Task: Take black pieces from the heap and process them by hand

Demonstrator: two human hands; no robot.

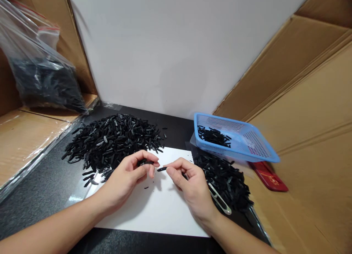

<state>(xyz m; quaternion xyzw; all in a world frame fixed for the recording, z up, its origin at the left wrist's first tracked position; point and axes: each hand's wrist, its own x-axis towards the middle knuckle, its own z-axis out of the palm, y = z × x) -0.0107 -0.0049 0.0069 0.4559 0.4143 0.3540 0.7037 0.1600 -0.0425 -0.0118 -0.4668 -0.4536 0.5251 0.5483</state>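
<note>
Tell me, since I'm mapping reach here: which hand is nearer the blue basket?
Right. The right hand lies just below and left of the blue basket, beside the smaller black pile. The left hand sits farther left, by the big pile.

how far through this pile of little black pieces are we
Done so far: a small batch of black pieces lies in the blue basket, and another heap sits beside the right hand. In hand: the left hand pinches one black piece, the right hand pinches another, over the white sheet. Left: the big pile and a bag of black pieces, so probably early on.
</note>
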